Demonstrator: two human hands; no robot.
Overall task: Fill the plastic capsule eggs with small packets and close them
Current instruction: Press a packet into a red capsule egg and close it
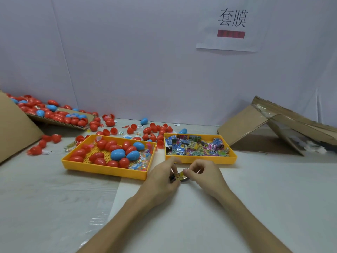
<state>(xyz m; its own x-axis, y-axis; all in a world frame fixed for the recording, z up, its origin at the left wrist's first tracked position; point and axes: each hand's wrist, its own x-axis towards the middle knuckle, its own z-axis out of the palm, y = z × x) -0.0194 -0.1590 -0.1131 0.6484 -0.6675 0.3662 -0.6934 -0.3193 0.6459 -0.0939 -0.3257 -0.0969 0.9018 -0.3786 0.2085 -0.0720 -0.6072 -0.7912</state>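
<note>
The fingers [173,161] of the left hand [162,178] and those of the right hand [204,175] are curled toward one another, and a small yellow printed packet [179,175] is pinched between them, just above the table [255,198] and just in front of two yellow trays. A dark shape is glimpsed beneath the packet (whether it is a capsule half cannot be told, since the hands cover it). The step in hand is judged to be the readying of a packet for filling; no opened egg is plainly seen in either hand. The capsule eggs [117,154], red and blue, are lying in the left tray [102,169], with many more scattered behind it and spilling from a cardboard box [14,125]; the loose packets [191,145] are heaped in the right tray [200,160]. For the next move an egg would likely have to be fetched from the left tray and parted, so one hand must be freed. The packet may need folding small before it is pressed inside and the halves are snapped together.
</note>
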